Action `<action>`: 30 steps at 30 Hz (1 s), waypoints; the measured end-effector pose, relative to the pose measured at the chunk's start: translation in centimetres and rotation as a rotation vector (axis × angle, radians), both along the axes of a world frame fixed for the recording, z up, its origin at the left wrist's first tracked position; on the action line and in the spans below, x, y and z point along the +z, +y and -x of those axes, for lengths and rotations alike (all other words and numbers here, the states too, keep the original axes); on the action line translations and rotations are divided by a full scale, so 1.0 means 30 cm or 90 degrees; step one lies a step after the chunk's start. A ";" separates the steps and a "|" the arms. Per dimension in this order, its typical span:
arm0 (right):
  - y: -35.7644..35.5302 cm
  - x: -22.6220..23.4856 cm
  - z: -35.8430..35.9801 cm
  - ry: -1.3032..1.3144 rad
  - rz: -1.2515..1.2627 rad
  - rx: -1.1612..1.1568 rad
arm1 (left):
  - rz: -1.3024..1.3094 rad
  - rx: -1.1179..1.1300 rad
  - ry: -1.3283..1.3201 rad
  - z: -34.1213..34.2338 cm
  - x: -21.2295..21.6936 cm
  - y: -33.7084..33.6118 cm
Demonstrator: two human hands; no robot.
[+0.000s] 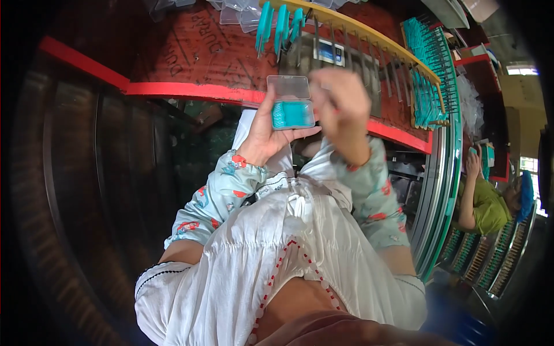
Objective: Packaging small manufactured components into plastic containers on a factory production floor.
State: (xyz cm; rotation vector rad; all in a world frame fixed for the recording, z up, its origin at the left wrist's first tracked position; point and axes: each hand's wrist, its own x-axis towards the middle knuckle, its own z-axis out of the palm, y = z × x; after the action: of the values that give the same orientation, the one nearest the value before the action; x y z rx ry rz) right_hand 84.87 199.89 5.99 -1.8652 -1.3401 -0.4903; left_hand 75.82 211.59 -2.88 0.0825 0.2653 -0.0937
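My left hand (264, 134) holds a small clear plastic box (288, 87) in front of my body, thumb along one side and fingers beneath. Its hinged lid stands up, away from me. Neatly packed thin teal plastic pieces (292, 115) fill the lower half; their exact kind is too small to make out. Right beside the box, my right hand (345, 106) is raised and smeared by motion, so its fingers and anything in them are unclear.
A red-edged bench (196, 69) runs ahead. On it stands a yellow rack bar (369, 33) with metal rods and hanging teal bunches (281, 26). Clear boxes (242, 14) are piled behind. More teal-filled racks (430, 75) stand right, near a seated person in green (485, 202).
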 end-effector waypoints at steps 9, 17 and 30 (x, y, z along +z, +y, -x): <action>0.029 0.215 -0.057 0.170 0.390 0.111 | 0.043 0.020 0.028 0.031 -0.009 0.041; 0.235 0.106 -0.299 0.008 0.247 -0.083 | -0.046 0.004 0.021 0.030 0.011 0.036; 0.236 0.117 -0.158 -0.046 0.272 -0.130 | -0.044 0.003 0.090 0.014 0.013 0.129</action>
State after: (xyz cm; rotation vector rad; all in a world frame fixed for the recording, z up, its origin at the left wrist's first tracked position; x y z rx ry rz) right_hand 89.62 206.99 9.49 -2.3707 -1.3887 -0.3972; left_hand 75.41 215.45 -2.49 0.1448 0.4106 -0.0861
